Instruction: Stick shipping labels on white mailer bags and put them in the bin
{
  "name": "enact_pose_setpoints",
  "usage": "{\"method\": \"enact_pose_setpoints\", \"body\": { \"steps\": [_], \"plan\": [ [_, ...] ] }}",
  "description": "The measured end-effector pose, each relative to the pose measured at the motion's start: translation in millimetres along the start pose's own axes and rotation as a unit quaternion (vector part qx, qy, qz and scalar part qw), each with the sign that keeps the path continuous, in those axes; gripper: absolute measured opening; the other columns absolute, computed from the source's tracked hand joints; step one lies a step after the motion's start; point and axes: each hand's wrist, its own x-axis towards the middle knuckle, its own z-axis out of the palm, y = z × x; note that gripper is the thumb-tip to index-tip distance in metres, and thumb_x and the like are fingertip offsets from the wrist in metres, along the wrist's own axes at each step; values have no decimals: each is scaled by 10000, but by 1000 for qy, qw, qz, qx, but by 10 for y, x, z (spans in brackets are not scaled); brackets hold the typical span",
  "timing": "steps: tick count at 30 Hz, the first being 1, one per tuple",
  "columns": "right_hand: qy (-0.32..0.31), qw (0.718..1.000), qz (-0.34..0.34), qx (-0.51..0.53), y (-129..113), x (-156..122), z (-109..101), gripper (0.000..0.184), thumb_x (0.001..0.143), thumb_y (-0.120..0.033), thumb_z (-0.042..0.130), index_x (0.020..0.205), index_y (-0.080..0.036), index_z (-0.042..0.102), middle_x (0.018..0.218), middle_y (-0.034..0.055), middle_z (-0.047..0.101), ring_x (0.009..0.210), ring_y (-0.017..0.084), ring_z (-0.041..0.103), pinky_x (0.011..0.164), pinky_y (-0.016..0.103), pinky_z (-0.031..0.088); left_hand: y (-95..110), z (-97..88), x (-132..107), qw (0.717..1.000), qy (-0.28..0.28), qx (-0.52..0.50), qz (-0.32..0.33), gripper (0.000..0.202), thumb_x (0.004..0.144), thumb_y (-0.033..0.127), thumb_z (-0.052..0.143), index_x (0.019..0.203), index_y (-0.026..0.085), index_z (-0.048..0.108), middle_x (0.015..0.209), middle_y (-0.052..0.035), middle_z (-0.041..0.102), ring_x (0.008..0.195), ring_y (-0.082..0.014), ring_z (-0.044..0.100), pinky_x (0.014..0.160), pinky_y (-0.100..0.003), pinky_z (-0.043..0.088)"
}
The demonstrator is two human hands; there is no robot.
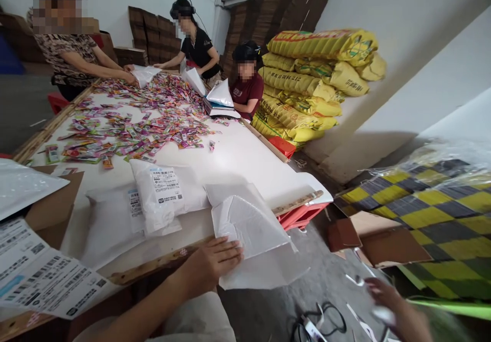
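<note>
My left hand (217, 263) lies with stretched fingers flat on a white plastic mailing bag (249, 229) at the near table edge. Part of that bag hangs over the edge, and its flap is folded up. My thumb is hidden. Low on the right, my right hand (389, 298) is out over the floor, smeared by motion. Whitish bits show by its fingers, too blurred to name. Left of the bag rests a filled white parcel (187, 191) with a printed label, partly on top of another parcel (105, 219). Sheets of printed labels (42, 275) lie at the near left.
Small colourful packets (153, 112) cover the far table (245, 153). A scale (222, 111) carries a white bag. Three people work around the table. Yellow sacks (307, 86) are stacked by the wall. An open carton (383, 240) and a power strip with cables (312, 326) are on the floor.
</note>
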Motion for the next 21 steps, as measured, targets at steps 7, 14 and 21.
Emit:
{"method": "enact_pose_setpoints", "body": {
  "steps": [7, 14, 21],
  "plan": [
    [-113, 939, -306, -112, -1174, 129, 981, 517, 829, -330, 514, 1332, -211, 518, 1353, 136, 539, 1234, 283, 519, 1039, 479, 358, -85, -106, -89, 996, 25, -84, -26, 439, 897, 123, 451, 1317, 226, 530, 1273, -88, 629, 1242, -204, 523, 1079, -397, 381],
    [-218, 900, -376, 26, -1935, -58, 1061, 260, 883, -291, 500, 1049, -298, 701, 1036, 54, 723, 994, 261, 647, 999, 480, 346, -72, -160, -333, 901, 222, -244, -283, 185, 839, 320, 590, 861, 242, 756, 872, -59, 750, 878, -223, 659, 823, -352, 492],
    [-113, 967, 28, 228, -1979, -291, 1521, 505, 751, -652, 577, 568, -182, 583, 545, 2, 517, 550, 160, 436, 547, 287, 338, 9, -55, -186, 750, 277, -284, -529, 348, 780, 478, 620, 662, 154, 662, 608, -19, 641, 586, -170, 537, 538, -277, 384]
  ]
}}
